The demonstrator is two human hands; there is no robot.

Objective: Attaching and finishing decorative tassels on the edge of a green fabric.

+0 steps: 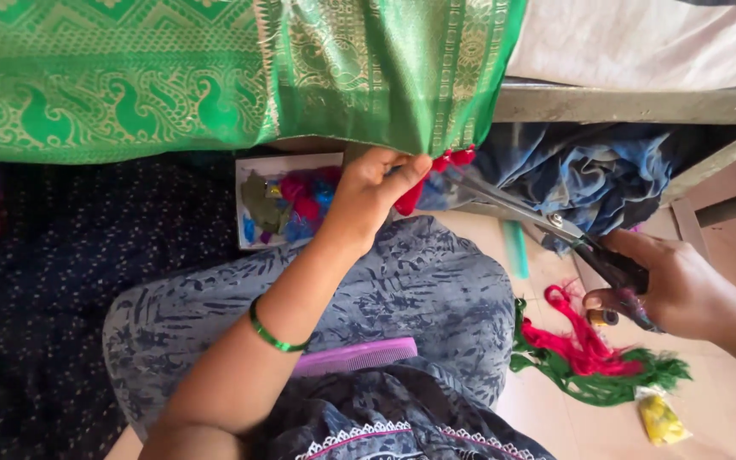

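Observation:
A green fabric with gold woven patterns (215, 77) hangs over the edge of a table. My left hand (372, 192) pinches its lower edge, where red tassels (453, 159) dangle. My right hand (679, 285) grips the dark handles of a pair of scissors (538, 217). The blades point left toward the tassels beside my left fingers. A green bangle sits on my left forearm.
A purple comb (355, 356) lies on my lap. Red and green thread bundles (589, 358) and a yellow packet (662, 417) lie on the floor at right. A white box of coloured threads (287, 204) sits under the fabric. Blue cloth (589, 170) is heaped beneath the table frame.

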